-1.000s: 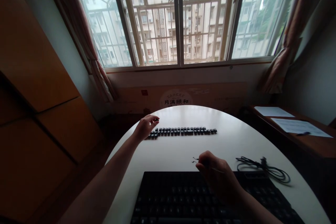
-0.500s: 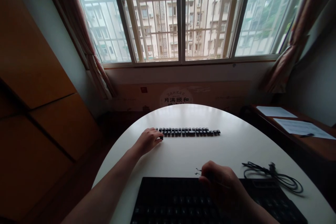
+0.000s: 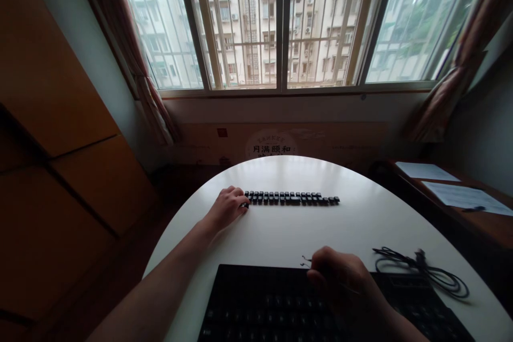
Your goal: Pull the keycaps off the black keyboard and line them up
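Note:
My left hand (image 3: 230, 204) is at the left end of two rows of black keycaps (image 3: 284, 198) laid out on the white table. Its fingers are closed on a black keycap (image 3: 245, 205), partly hidden by the fingertips. Over the black keyboard (image 3: 256, 280), my right hand (image 3: 336, 272) is closed around a wire keycap puller (image 3: 306, 261). The puller's two thin hooked ends stick out to the left, while the rest of it is mostly hidden in the fist. Part of the keyboard lies behind my right hand and forearm.
A coiled black cable (image 3: 425, 272) lies right of my right hand, overlapping the keyboard's back edge. The round white table (image 3: 192, 208) curves away ahead. Papers (image 3: 468, 195) rest on a brown desk at the right. A barred window is in front.
The keycap in my left hand has come closer to the end of the rows. My right hand keeps its hold on the puller above the keyboard. The view has shifted slightly.

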`<state>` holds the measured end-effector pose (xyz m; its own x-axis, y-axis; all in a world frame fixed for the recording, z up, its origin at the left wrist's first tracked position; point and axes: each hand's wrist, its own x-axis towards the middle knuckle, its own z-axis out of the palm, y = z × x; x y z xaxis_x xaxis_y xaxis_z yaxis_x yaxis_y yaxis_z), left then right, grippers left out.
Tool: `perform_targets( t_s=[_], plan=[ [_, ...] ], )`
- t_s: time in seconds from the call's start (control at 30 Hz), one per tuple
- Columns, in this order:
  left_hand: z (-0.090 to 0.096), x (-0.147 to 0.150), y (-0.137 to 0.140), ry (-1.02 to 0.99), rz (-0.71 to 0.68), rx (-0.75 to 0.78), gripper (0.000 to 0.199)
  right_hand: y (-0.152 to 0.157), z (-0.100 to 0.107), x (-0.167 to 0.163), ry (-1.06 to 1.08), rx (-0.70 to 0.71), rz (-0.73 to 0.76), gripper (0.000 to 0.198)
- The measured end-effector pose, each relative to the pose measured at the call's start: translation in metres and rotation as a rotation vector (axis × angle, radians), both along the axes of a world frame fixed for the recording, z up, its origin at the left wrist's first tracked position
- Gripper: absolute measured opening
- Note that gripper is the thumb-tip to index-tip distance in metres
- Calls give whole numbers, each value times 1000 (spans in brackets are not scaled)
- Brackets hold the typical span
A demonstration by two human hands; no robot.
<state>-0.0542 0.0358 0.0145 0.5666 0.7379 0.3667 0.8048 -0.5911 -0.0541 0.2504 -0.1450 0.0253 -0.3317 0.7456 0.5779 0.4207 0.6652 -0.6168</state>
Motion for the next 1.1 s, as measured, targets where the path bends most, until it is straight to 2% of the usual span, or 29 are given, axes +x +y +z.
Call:
perform_targets(
  t_s=[0.43, 1.1],
  plan=[
    [-6, 1, 1, -24, 73, 3, 21, -3, 2, 0, 59, 2, -45, 14],
    [-6, -1, -2, -93, 97, -10, 25, -6, 7, 0, 42, 37, -71, 15]
  ],
)
